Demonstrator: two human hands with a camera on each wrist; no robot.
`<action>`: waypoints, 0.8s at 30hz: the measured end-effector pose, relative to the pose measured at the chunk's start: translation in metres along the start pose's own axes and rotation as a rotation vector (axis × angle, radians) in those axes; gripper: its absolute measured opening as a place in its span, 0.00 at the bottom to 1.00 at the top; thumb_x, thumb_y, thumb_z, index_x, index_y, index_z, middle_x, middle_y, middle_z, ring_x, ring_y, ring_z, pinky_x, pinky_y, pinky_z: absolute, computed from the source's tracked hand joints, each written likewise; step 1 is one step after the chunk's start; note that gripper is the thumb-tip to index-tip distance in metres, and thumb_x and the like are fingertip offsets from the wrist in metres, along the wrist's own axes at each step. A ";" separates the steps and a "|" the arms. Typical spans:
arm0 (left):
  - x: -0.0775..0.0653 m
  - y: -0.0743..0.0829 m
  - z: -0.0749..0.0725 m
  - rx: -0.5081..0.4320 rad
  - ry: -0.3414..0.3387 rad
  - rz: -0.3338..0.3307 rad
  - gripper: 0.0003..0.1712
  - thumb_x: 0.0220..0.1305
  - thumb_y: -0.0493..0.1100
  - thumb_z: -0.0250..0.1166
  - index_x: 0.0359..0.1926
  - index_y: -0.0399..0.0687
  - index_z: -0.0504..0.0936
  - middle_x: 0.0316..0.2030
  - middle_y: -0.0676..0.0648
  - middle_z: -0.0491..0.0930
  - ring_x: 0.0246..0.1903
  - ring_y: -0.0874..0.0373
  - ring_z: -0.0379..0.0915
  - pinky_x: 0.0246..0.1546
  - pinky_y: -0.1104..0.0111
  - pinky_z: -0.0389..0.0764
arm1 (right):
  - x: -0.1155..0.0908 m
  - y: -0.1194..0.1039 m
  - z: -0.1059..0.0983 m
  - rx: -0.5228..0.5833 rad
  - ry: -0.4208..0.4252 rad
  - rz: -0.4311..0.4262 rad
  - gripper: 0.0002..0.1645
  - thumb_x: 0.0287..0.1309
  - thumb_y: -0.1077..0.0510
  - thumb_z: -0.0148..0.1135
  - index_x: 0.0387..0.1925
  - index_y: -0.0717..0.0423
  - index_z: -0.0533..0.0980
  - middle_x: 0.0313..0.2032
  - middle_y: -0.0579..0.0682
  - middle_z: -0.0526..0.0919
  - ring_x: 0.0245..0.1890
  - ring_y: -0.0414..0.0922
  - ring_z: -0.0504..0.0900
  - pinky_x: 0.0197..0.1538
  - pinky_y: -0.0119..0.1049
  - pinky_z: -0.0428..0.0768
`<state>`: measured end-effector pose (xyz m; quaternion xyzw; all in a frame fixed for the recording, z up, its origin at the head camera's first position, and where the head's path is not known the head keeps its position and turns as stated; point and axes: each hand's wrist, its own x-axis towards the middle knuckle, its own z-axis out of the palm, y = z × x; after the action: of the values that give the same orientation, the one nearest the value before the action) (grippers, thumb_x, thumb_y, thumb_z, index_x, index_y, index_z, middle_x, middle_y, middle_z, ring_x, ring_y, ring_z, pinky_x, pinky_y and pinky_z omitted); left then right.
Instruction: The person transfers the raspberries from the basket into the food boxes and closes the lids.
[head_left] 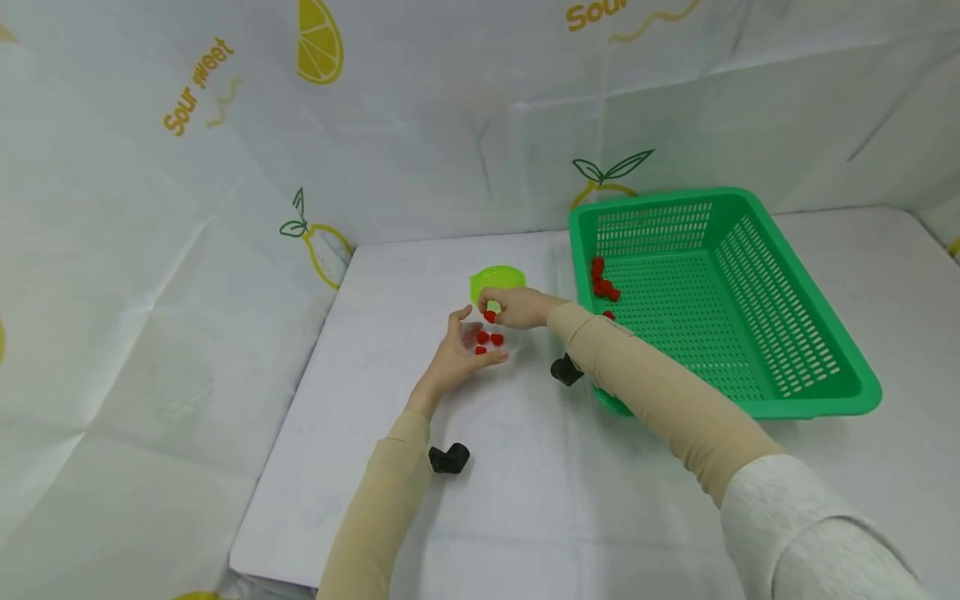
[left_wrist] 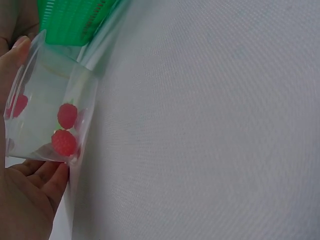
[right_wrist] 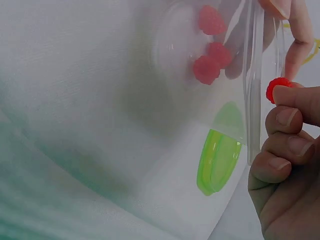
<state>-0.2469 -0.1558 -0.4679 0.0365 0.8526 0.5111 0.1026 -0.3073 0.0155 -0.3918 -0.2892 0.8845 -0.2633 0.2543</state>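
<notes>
Forearm (head_left: 648, 379) slanting in, the right grip (head_left: 525, 307) pinches one red raspberry (right_wrist: 272, 90) just above one clear cup (left_wrist: 37, 122). The left grip (head_left: 457, 356) holds that cup between thumb and fingers; three more raspberries (right_wrist: 211, 20) sit inside, below the right grip. Just beyond it lies one lime-green dish (head_left: 498, 277); to the grip's right, one green basket (head_left: 690, 308) holds raspberries too clustered to count.
</notes>
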 end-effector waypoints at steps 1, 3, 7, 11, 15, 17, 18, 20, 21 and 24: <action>0.000 0.000 0.000 0.001 0.003 0.000 0.62 0.38 0.67 0.73 0.68 0.63 0.46 0.65 0.49 0.64 0.67 0.54 0.59 0.66 0.53 0.63 | 0.000 -0.001 0.001 -0.016 0.001 0.002 0.19 0.64 0.63 0.43 0.55 0.50 0.66 0.40 0.54 0.77 0.25 0.43 0.65 0.31 0.31 0.64; -0.001 0.000 0.000 0.000 0.006 0.003 0.61 0.39 0.66 0.73 0.69 0.62 0.46 0.65 0.49 0.64 0.67 0.53 0.59 0.66 0.53 0.63 | 0.001 -0.002 0.001 -0.048 0.005 0.009 0.19 0.64 0.62 0.42 0.55 0.49 0.66 0.37 0.53 0.77 0.23 0.43 0.64 0.30 0.31 0.64; -0.001 0.002 -0.001 -0.009 -0.002 0.007 0.62 0.40 0.65 0.73 0.69 0.60 0.45 0.65 0.49 0.64 0.67 0.53 0.59 0.66 0.53 0.63 | 0.002 -0.002 0.002 -0.109 0.033 0.018 0.18 0.65 0.60 0.43 0.55 0.48 0.65 0.26 0.49 0.71 0.21 0.42 0.64 0.29 0.31 0.64; -0.001 0.003 0.000 -0.013 -0.008 0.005 0.63 0.39 0.66 0.73 0.69 0.59 0.45 0.65 0.49 0.64 0.67 0.54 0.59 0.66 0.54 0.63 | 0.004 -0.001 0.003 -0.152 0.058 0.016 0.17 0.66 0.59 0.44 0.55 0.48 0.66 0.22 0.46 0.68 0.21 0.42 0.65 0.29 0.30 0.65; 0.000 0.002 0.000 -0.012 -0.010 0.002 0.64 0.38 0.67 0.73 0.69 0.60 0.45 0.65 0.48 0.64 0.68 0.53 0.58 0.67 0.55 0.62 | 0.006 0.001 0.004 -0.156 0.062 0.015 0.18 0.65 0.61 0.42 0.55 0.48 0.66 0.20 0.46 0.67 0.19 0.42 0.64 0.27 0.30 0.64; 0.000 0.003 0.000 -0.019 -0.011 0.000 0.63 0.38 0.67 0.73 0.69 0.61 0.45 0.65 0.48 0.63 0.68 0.53 0.58 0.67 0.55 0.62 | 0.006 0.001 0.004 -0.152 0.063 0.017 0.19 0.64 0.61 0.41 0.55 0.48 0.66 0.19 0.46 0.65 0.18 0.42 0.62 0.26 0.30 0.63; 0.000 0.003 0.000 -0.021 -0.011 -0.001 0.63 0.38 0.66 0.73 0.69 0.61 0.45 0.65 0.48 0.63 0.68 0.53 0.58 0.67 0.55 0.62 | 0.006 0.001 0.004 -0.149 0.063 0.018 0.20 0.64 0.62 0.41 0.56 0.48 0.66 0.19 0.46 0.64 0.18 0.42 0.62 0.26 0.30 0.63; -0.001 0.003 0.000 -0.029 -0.010 0.001 0.63 0.38 0.65 0.73 0.69 0.61 0.45 0.65 0.47 0.63 0.68 0.53 0.58 0.67 0.55 0.62 | 0.006 0.002 0.004 -0.143 0.064 0.019 0.20 0.64 0.62 0.40 0.56 0.48 0.66 0.19 0.45 0.63 0.17 0.41 0.61 0.26 0.30 0.62; -0.001 0.004 0.000 -0.030 -0.008 0.002 0.63 0.39 0.65 0.73 0.70 0.60 0.45 0.65 0.47 0.63 0.68 0.53 0.58 0.67 0.55 0.63 | 0.005 0.002 0.004 -0.141 0.065 0.019 0.20 0.64 0.62 0.40 0.56 0.48 0.66 0.19 0.45 0.63 0.17 0.41 0.60 0.26 0.30 0.62; -0.001 0.004 0.000 -0.029 -0.006 0.004 0.62 0.40 0.64 0.73 0.70 0.59 0.45 0.65 0.47 0.64 0.67 0.53 0.59 0.66 0.55 0.63 | 0.005 0.002 0.004 -0.137 0.061 0.020 0.20 0.64 0.62 0.41 0.56 0.47 0.65 0.18 0.45 0.62 0.16 0.41 0.60 0.26 0.30 0.62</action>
<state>-0.2462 -0.1541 -0.4645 0.0382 0.8446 0.5236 0.1045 -0.3088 0.0121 -0.3973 -0.2888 0.9106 -0.2082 0.2097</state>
